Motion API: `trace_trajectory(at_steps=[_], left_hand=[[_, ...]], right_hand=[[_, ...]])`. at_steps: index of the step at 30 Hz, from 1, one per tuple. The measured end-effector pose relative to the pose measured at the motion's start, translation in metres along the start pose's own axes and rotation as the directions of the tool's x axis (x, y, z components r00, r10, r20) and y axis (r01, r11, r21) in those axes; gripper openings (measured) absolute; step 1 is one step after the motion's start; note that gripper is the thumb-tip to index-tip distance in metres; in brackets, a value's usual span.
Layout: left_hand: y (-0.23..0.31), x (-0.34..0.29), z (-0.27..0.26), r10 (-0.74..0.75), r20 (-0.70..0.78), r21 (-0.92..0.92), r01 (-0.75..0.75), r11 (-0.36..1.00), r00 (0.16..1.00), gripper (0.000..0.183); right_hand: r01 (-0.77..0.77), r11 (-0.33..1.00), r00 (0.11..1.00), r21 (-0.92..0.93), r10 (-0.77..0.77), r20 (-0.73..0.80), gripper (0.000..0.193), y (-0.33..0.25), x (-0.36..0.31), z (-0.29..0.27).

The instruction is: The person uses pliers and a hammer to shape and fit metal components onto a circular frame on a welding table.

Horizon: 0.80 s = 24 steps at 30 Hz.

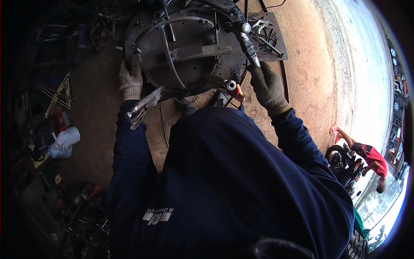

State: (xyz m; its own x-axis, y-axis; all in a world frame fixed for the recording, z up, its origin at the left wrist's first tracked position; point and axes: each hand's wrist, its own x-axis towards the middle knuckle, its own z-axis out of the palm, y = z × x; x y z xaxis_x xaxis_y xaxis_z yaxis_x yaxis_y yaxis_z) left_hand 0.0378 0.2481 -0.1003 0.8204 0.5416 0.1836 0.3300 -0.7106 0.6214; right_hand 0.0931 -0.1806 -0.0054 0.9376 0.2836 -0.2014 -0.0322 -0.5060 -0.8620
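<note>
Apparently partway: a curved steel strip and a flat bar lie on a round steel plate.
The strip bows from the plate's far side toward its near edge, the bar's left end close by; these pieces look set out, but whether any joint is fixed cannot be told, nor how much remains. Locking pliers jut past the near-left edge, an orange-handled tool past the near-right. At the left edge, the person's gloved left hand has bent fingers; whether they grip anything cannot be told. Beside the right edge, the gloved right hand is closed around a silver-coloured shaft. Farther right, a squarish plate carries metal rods.
</note>
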Motion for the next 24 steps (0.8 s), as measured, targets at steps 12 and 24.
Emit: trace_trajectory(at_steps=[12,24], left_hand=[[-0.022,-0.003,0.009,-0.022,-0.123,0.016,0.025,1.0,0.992,0.052],[-0.035,-0.012,0.004,-0.036,-0.097,-0.168,0.019,0.986,0.995,0.047]], right_hand=[[-0.023,0.893,0.999,-0.45,0.033,0.014,0.036,0.016,-0.008,0.008],[0.159,0.968,0.987,0.197,-0.149,-0.062,0.047,-0.009,-0.015,-0.006]])
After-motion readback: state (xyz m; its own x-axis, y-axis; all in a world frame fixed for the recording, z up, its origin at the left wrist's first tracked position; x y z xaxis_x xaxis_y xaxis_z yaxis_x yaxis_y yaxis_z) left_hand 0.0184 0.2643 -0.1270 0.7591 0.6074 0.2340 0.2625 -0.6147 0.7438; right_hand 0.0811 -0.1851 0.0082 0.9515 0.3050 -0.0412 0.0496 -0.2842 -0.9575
